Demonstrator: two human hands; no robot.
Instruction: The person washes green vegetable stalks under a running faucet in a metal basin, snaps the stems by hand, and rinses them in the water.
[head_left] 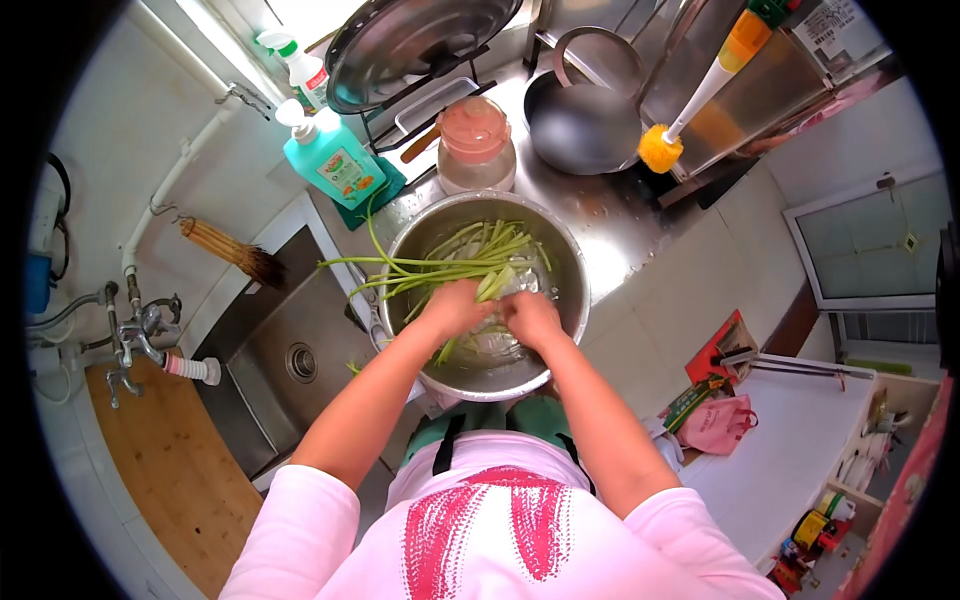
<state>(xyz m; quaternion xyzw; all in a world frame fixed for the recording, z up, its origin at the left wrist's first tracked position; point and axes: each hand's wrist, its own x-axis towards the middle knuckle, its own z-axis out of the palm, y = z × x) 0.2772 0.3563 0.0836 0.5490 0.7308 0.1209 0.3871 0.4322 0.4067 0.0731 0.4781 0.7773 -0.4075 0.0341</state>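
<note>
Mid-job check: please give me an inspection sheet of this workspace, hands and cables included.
Surface: steel counter shiny, with wet-looking spots; sink to the left.
Job's things: green stems in a metal basin, some overhanging its left rim.
Clutter: soap bottle, lidded jar and dark pan beyond the basin.
Hands: left hand at the stems, right hand inside the basin; fingertips partly hidden.
Cables: dark cord by the left wall, apart from the basin.
Surroundings: taps and wooden board at left; pink bag at right.
</note>
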